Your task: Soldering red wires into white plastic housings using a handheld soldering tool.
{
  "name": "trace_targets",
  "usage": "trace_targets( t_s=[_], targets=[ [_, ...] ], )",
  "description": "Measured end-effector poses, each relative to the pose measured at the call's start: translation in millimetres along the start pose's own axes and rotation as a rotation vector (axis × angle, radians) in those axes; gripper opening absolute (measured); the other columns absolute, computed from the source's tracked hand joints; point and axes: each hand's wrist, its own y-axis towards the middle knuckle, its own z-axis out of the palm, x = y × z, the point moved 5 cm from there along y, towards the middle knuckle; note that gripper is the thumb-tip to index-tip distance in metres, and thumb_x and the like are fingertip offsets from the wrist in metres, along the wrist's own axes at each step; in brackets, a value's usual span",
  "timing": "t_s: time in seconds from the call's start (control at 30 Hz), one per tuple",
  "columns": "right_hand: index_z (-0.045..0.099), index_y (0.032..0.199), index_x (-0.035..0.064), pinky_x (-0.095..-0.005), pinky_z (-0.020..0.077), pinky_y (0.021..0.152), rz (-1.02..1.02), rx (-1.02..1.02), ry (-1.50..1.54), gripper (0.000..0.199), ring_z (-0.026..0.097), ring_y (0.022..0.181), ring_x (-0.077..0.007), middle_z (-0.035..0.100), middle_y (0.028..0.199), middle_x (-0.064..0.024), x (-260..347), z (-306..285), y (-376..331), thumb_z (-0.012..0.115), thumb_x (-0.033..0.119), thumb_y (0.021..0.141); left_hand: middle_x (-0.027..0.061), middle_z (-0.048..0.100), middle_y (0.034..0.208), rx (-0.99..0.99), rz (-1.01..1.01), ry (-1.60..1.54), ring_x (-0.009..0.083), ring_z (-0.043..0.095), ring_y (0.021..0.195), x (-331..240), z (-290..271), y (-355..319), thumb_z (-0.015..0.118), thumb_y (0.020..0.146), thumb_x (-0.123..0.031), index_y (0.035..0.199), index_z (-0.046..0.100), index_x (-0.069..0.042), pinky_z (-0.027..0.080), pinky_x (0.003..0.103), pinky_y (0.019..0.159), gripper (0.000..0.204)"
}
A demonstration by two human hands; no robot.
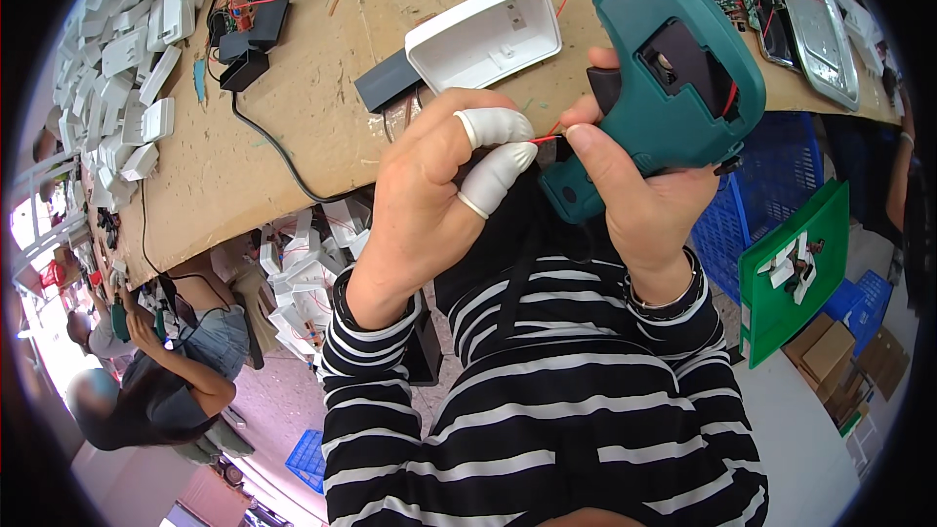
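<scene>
My left hand (420,181), with white finger cots on its thumb and index finger, pinches a thin red wire (547,139) between those two fingertips. My right hand (649,200) is wrapped around the handle of a green pistol-shaped power tool (673,68), tilted with its nose toward the far side of the table. The right thumb and a fingertip also meet at the wire's other end, close to the left fingertips. An open white plastic housing (485,37) lies just beyond my hands, against a dark grey box-shaped part (388,81).
White plastic housings (122,54) pile up at the far left of the table (303,117). Circuit boards (234,15) and a black cable (268,146) lie nearer. Right of me are a green tray (795,273) and a blue crate (722,224). Another person (176,361) works at left.
</scene>
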Motion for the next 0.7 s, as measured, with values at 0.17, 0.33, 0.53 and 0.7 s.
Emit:
trace_targets(
  t_s=[0.17,0.33,0.53,0.7],
  targets=[
    [0.046,0.113,-0.0042,-0.0267,0.0511,0.07,-0.018,-0.034,-0.07,0.043,0.061,0.079,-0.0166,0.054,0.11,-0.017,2.0,-5.9,-0.4,0.06,-0.01,0.073,0.0108,0.059,0.098,0.031,-0.027,-0.116,0.0148,0.059,0.079,4.7,2.1,-4.0,0.053,0.084,0.001,0.095,0.055,0.002,0.047,0.025,0.069,0.011],
    [0.044,0.117,-0.004,-0.0297,0.0522,0.072,0.035,-0.124,0.003,0.047,0.062,0.083,-0.0199,0.054,0.11,-0.0174,1.6,-11.8,-2.3,0.059,-0.011,0.073,0.0113,0.058,0.097,-0.01,-0.171,-0.293,0.0144,0.06,0.075,2.5,1.1,-4.6,0.05,0.086,0.0,0.096,0.053,0.002,0.047,0.025,0.068,0.011],
    [0.041,0.119,-0.0045,-0.0298,0.0524,0.072,0.035,-0.057,0.081,0.05,0.062,0.082,-0.0207,0.053,0.111,-0.0194,5.1,-4.6,-3.3,0.059,-0.011,0.072,0.0106,0.057,0.095,0.014,-0.117,-0.183,0.0123,0.057,0.071,4.4,1.8,-4.3,0.05,0.086,0.001,0.096,0.053,0.003,0.046,0.023,0.066,0.01],
    [0.041,0.118,-0.0054,-0.029,0.0522,0.071,-0.029,-0.002,-0.025,0.051,0.062,0.08,-0.0192,0.053,0.111,-0.02,12.6,-1.6,-4.0,0.06,-0.011,0.071,0.0098,0.057,0.093,-0.015,-0.065,-0.105,0.0114,0.056,0.072,0.1,5.9,-2.6,0.052,0.085,0.002,0.096,0.053,0.003,0.046,0.023,0.065,0.011]
  ],
)
